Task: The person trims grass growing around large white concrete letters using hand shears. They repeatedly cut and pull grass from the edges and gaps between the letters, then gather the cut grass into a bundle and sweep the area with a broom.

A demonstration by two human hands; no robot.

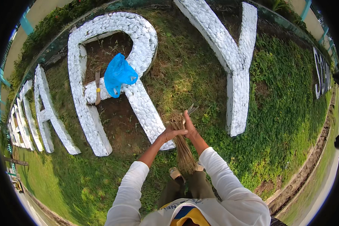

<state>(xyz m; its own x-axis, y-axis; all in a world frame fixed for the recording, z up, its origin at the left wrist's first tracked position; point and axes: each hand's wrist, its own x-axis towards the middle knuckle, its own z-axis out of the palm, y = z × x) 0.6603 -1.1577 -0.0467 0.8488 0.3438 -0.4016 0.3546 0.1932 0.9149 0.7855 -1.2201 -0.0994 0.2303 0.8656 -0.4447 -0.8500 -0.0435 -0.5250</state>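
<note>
A broom of thin, stiff sticks [185, 155] points with its loose ends toward my feet, its bound butt end away from me. My left hand [171, 133] is closed around the bundle near the binding. At the bound end, my right hand [189, 125] grips the broom from the other side; pointed tips, perhaps of scissors or strips [192, 108], stick out beyond its fingers. A blue plastic bag [119, 75] lies on the white letter R [141, 36]. Left of the bag, a knife with a curved wooden handle and yellow band [98, 90] rests across the letter's crossbar.
Large raised white letters stand on the grassy slope, with a Y [238, 67] to the right and an A [46, 113] to the left. Green creeping plants [282, 113] cover the right side. A concrete-edged ditch [308, 166] runs along the lower right.
</note>
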